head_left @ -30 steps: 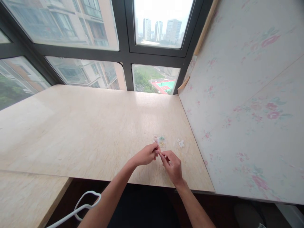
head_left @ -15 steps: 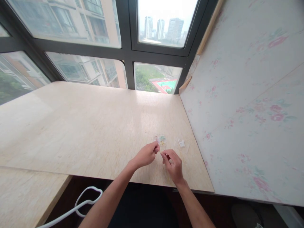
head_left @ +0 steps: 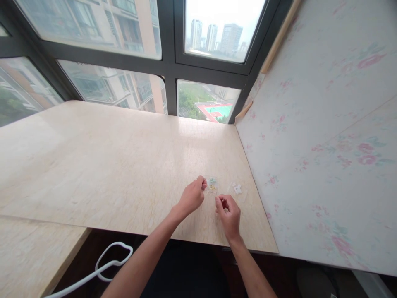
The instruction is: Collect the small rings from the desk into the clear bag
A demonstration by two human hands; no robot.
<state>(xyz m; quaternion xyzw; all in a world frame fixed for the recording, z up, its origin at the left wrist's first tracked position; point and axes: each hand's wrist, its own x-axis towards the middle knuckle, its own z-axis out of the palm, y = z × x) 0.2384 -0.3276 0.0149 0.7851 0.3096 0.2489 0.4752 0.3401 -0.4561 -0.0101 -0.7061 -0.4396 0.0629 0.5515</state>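
Observation:
A small clear compartment box [head_left: 216, 184] lies on the pale marble-look surface, with green bits and yellow bits showing in its right-hand compartments. My left hand [head_left: 192, 196] covers the box's left side, its fingers pinched together. Whatever is between those fingertips is too small to make out. Just right of and nearer than the box, my right hand [head_left: 230, 212] is closed with thumb against forefinger. I cannot tell what is in that pinch. Beyond my right hand lies a white star-shaped piece [head_left: 237, 189] beside clear plastic scraps.
The pale counter [head_left: 124, 157] runs back to dark-framed windows [head_left: 170, 62]. A flower-patterned wall [head_left: 310, 124] bounds it on the right. At lower left, a white cable [head_left: 80, 283] loops in the gap beside another counter section [head_left: 34, 252].
My hands have drawn apart; a thin yellowish strand showed between them before. The left has moved up over the box, and the right slightly to the right. The view has shifted a little.

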